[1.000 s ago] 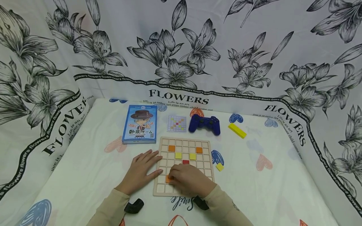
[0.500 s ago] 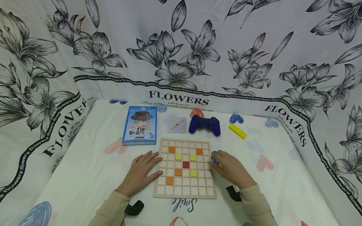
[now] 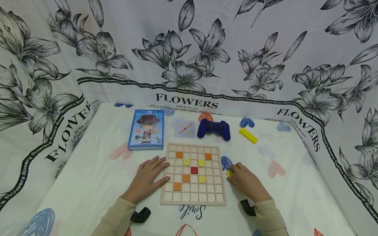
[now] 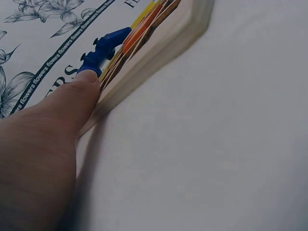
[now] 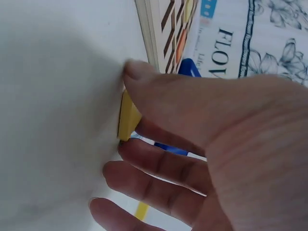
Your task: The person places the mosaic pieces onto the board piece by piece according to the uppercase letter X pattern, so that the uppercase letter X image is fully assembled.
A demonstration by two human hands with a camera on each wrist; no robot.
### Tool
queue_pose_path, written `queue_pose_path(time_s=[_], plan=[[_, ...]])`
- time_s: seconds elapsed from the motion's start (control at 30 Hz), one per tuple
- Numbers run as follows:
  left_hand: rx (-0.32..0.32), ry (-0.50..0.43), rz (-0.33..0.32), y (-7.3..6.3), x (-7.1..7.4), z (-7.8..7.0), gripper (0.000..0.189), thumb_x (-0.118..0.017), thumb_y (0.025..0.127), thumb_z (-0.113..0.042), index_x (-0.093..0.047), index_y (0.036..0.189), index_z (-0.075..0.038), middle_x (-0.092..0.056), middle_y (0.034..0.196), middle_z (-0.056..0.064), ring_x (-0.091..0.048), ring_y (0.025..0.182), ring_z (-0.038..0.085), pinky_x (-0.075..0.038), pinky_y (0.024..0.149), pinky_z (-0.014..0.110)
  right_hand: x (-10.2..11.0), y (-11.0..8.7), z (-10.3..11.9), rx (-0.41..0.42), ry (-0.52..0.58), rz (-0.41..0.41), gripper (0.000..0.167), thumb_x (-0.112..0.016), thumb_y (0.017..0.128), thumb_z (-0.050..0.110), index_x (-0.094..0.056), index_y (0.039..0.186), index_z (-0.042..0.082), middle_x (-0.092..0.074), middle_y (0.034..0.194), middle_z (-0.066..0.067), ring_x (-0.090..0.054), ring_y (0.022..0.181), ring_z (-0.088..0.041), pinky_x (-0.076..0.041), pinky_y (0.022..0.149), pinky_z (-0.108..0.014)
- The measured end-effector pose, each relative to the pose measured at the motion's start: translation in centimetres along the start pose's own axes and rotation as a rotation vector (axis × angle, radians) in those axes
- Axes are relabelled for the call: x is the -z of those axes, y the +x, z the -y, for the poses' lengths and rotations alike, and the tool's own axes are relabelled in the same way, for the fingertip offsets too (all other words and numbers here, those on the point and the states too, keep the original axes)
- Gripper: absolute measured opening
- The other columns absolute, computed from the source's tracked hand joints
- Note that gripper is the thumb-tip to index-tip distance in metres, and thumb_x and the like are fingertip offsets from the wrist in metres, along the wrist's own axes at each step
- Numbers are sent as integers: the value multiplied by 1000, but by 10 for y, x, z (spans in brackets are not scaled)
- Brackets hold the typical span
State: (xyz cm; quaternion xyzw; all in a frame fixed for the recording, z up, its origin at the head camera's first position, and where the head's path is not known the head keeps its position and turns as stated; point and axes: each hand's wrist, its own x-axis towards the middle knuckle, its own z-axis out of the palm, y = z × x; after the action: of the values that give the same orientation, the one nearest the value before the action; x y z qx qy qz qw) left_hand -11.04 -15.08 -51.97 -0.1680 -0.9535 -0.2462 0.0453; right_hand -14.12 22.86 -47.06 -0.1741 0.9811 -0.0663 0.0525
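In the head view a wooden grid board (image 3: 193, 188) lies in the middle, with orange (image 3: 186, 178), yellow (image 3: 202, 179) and red (image 3: 194, 170) square tiles in its cells. My left hand (image 3: 149, 178) rests along the board's left edge, fingers spread and straight; its thumb reaches the edge in the left wrist view. Right of the board, on the cloth, my right hand (image 3: 246, 182) has thumb and fingers round a loose yellow tile (image 5: 127, 115). The tile sits between the thumb and the fingers, its far side partly hidden by them.
Behind the board lie a blue game box (image 3: 146, 129), a small card with a coloured grid pattern (image 3: 184, 129), a dark blue game controller (image 3: 214, 129) and a yellow bar (image 3: 248, 136). A floral curtain (image 3: 189, 49) hangs at the back.
My right hand has left the board's lower cells, where an orange tile now shows uncovered, and moved right to the loose yellow tile. My left hand has stayed at the board's edge.
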Motion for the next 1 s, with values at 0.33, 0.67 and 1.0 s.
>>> queue_pose_path(time_s=[0.33, 0.67, 1.0], plan=[[3, 2, 7, 0, 0, -2, 56, -50, 91, -60, -51, 138, -30, -41, 150, -4, -27, 143, 22, -19, 114, 51, 2, 0, 4, 4, 35, -23, 38, -73, 85, 18, -59, 118, 6, -61, 102, -3, -60, 89, -12, -55, 81, -33], [4, 15, -5, -1, -1, -1, 57, -49, 91, -62, -51, 138, -31, -42, 149, -4, -28, 143, 23, -20, 114, 52, 12, -6, 29, 112, 140, -92, 29, -76, 82, 19, -62, 108, 17, -58, 102, 10, -59, 88, -5, -54, 76, -25], [-4, 14, -24, -1, -2, -1, 56, -51, 91, -61, -52, 137, -30, -43, 149, -3, -29, 142, 24, -21, 113, 52, 5, -16, 49, 325, 179, -52, 28, -74, 84, 23, -65, 111, 17, -57, 106, 11, -55, 87, -2, -54, 79, -23]])
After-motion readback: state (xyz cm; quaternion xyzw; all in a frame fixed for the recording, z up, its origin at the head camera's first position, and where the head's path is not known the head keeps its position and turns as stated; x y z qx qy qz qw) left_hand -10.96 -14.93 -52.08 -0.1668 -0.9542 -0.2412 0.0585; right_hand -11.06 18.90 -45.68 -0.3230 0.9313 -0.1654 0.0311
